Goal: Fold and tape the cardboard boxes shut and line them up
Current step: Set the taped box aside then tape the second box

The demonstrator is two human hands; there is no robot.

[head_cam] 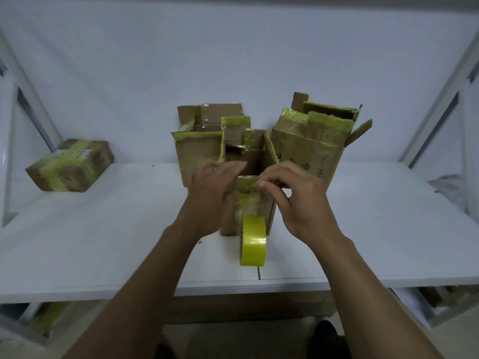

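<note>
The small cardboard box (264, 203) stood near the front middle of the white desk (103, 242). Its top was open, with side flaps standing up. Its near flap (247, 182) was raised and covered by a wrinkled strip of yellow tape (246, 203). The strip ran down the box's front face to a roll of yellow tape (253, 240), which sat on edge just in front of the box; whether it hung or rested on the desk could not be told.

The right hand (298, 200) had its fingers (261, 184) curled, thumb and forefinger pinching the top edge of the near flap where the strip lay. The left hand (211, 195) was blurred; its fingers (230, 167) looked stretched out and loose, laid against the box's left side without clasping anything.

Behind the small box stood two taller open boxes, one on the left (197, 151) and one on the right (311, 149) with black characters on its face, both edged with yellow tape. A sealed, taped box (70, 165) lay well apart at the desk's far left.
</note>
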